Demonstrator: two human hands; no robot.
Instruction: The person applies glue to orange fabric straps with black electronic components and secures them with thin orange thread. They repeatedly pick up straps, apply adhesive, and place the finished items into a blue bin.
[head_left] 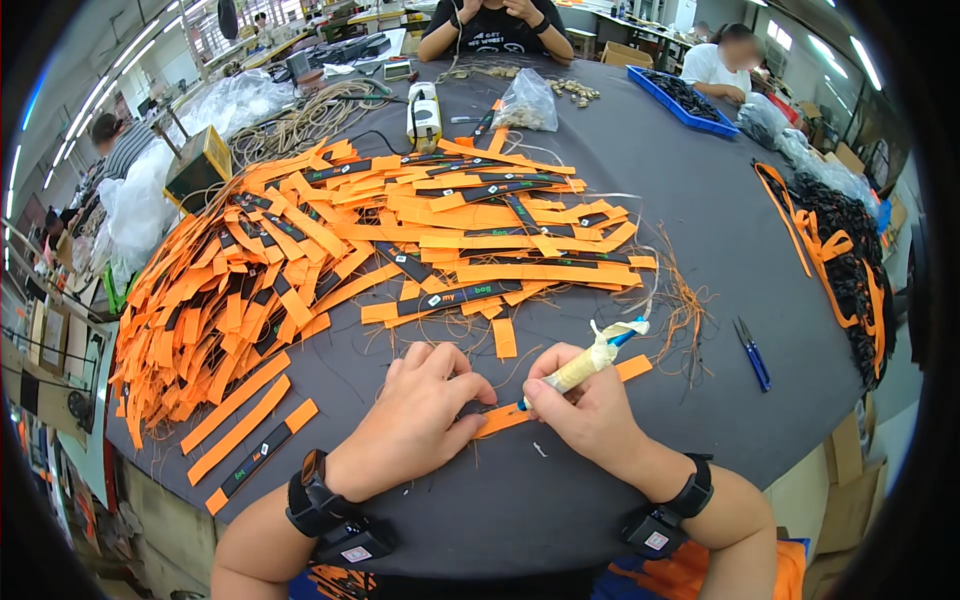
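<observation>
My right hand [592, 412] grips a pen-shaped tool [588, 364] wrapped in pale yellow tape, with blue at both ends and a thin pale wire at its upper end. Its tip touches or hovers just above an orange webbing strap [503, 420] lying flat on the table. Thumb and fingers of my left hand [412, 412] press the strap's left end down. The strap's middle is hidden under my right hand; its far end shows beyond. Past my hands spreads a big heap of orange straps [400, 210], several with black printed panels and loose threads.
Three straps [240, 418] lie apart at the left on the dark tabletop [690, 270]. Blue-handled thread snips [752, 355] are at the right, near tangled orange thread [680, 310]. A white power box [424, 115], coiled rope [300, 120] and blue tray [685, 100] stand farther back. People sit beyond.
</observation>
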